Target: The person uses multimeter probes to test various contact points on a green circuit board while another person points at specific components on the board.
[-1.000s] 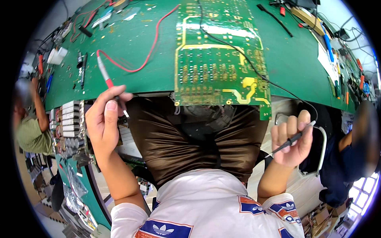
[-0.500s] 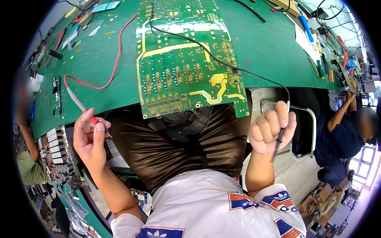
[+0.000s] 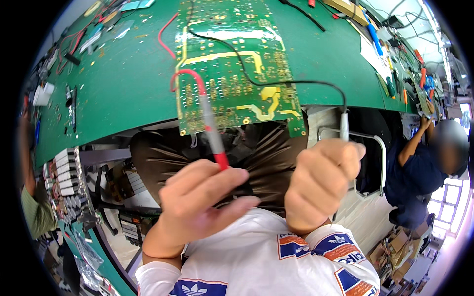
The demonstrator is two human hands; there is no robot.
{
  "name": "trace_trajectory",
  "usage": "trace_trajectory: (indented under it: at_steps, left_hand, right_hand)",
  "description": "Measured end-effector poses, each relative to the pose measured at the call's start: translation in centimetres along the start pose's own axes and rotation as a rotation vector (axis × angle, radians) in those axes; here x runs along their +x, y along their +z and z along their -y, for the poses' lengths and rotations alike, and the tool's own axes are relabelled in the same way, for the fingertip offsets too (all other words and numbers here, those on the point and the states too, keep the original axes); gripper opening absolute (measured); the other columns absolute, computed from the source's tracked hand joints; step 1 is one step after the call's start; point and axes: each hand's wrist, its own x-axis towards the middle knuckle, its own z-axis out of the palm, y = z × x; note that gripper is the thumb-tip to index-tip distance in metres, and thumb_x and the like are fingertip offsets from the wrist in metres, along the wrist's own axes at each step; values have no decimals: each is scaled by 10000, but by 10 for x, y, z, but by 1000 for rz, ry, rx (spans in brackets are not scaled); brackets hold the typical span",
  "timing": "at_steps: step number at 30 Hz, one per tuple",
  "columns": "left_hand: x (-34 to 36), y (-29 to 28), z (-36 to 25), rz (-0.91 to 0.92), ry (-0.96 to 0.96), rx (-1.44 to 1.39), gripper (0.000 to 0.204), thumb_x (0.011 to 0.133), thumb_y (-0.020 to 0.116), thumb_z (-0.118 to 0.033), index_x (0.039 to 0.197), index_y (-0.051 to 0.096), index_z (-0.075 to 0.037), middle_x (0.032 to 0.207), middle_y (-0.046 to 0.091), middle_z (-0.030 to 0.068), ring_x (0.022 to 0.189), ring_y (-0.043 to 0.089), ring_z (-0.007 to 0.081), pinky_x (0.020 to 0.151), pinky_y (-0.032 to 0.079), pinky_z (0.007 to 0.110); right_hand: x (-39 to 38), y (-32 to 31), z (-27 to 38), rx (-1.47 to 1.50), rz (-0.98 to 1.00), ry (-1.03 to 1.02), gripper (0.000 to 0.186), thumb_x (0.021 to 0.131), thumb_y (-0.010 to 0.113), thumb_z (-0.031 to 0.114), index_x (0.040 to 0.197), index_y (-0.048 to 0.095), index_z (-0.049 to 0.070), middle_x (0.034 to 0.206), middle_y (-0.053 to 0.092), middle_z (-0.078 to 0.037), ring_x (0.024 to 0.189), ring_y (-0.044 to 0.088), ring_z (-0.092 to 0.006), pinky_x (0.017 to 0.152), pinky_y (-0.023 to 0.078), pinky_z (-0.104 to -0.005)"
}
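Note:
My left hand [image 3: 202, 200], raised over my lap, is closed around the red and grey test probe [image 3: 213, 135]. From the probe's upper end a red lead [image 3: 190, 72] curls over the board. My right hand [image 3: 321, 182] makes a fist around the black test probe [image 3: 344, 126]; its grey upper part sticks out above the fingers and its dark tip shows below. A black lead [image 3: 296, 82] runs from it across the board. The large green circuit board [image 3: 227, 91] lies on the green bench, its near edge overhanging my lap. Both hands are apart from the board and slightly blurred.
The green bench [image 3: 123, 89] has pens [image 3: 73, 108], a tape roll [image 3: 112, 18] and scraps on its left. Tools and a blue-handled item [image 3: 374, 37] lie at right. A co-worker [image 3: 419, 167] sits at right, another person [image 3: 37, 197] at left. Electronic assemblies [image 3: 69, 177] stand at lower left.
My left hand has moved right and nearer my body with the red probe, pulling its lead over the board. My right hand has turned and come slightly inward and down with the black probe.

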Motion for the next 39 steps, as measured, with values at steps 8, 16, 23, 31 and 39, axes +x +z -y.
trace_trajectory:
  at_steps: [8,16,23,31,39]
  left_hand:
    - [-21,0,2,-4,75,-59,482,601,909,-182,1008,708,-19,742,633,94,602,592,236,544,493,317]
    - [-18,-5,1,95,5,-112,456,583,893,-171,983,720,-36,749,634,88,609,605,244,538,497,310]
    - [-20,-5,8,80,8,-120,444,575,885,-155,973,727,-35,743,630,87,607,610,237,533,498,308]
    - [-18,-8,13,68,-1,-92,447,575,892,-135,975,727,-26,759,637,97,627,623,239,554,515,312]
    - [-26,-49,40,-223,-148,97,278,759,778,28,1024,709,-19,741,648,84,622,620,207,587,513,309]
  right_hand:
    - [-12,-14,-25,-197,-51,158,521,1061,387,410,677,397,58,511,359,7,377,307,-139,388,237,-296]
    - [-23,-25,-22,-226,30,258,509,1041,463,386,654,421,57,516,364,7,408,329,-163,419,226,-321]
    - [-25,-28,-22,-201,-3,279,533,1035,477,398,627,432,57,509,357,6,396,316,-172,417,215,-337]
    - [-19,-34,-26,-158,80,260,490,1057,432,396,730,461,32,571,391,-16,432,360,-181,443,259,-341]
    - [-3,-8,-21,-967,-368,43,506,1061,441,390,727,498,14,545,446,-49,383,420,-176,408,318,-336]
